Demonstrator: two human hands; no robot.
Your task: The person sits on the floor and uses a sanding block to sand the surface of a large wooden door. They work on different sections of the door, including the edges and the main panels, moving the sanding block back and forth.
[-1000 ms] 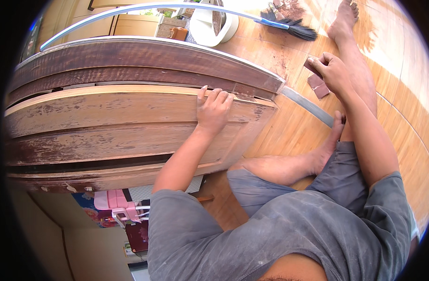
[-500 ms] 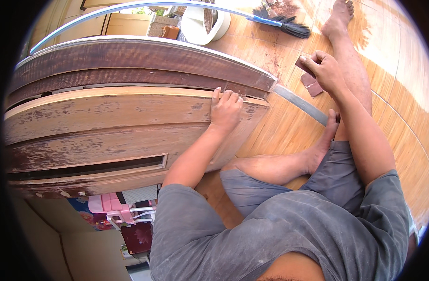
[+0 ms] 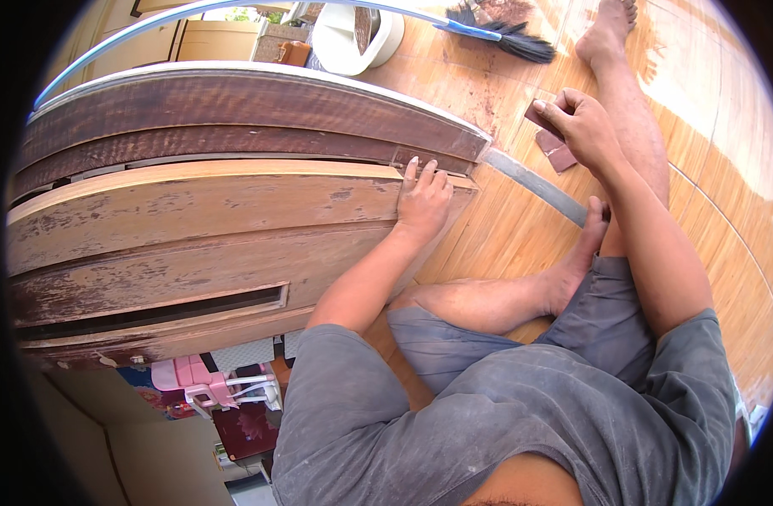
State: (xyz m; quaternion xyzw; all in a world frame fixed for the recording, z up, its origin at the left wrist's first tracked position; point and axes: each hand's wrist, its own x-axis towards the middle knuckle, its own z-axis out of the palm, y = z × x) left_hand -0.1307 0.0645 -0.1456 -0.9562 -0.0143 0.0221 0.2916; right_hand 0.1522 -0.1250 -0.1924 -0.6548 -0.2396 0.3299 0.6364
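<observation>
A worn wooden door [image 3: 193, 202], patched with bare wood and dark old finish, stands at the left. My left hand [image 3: 424, 198] is hooked over its edge close to the right-hand corner, fingers slightly apart. In my right hand [image 3: 585, 126], raised over the floor near my outstretched leg, a folded reddish-brown piece of sandpaper [image 3: 548, 116] is pinched between thumb and fingers. More brown sandpaper pieces [image 3: 557, 152] lie on the floor just below that hand.
Beyond the door runs a dark wooden frame [image 3: 235, 101]. A blue-handled broom [image 3: 521, 42] and a white tub [image 3: 340, 46] are at the far side. A grey strip [image 3: 538, 190] crosses the wood-patterned floor; pink furniture [image 3: 188, 379] shows behind the door.
My left hand has slid right along the door's edge toward its corner. My right hand keeps the sandpaper in nearly the same place. The view has shifted slightly.
</observation>
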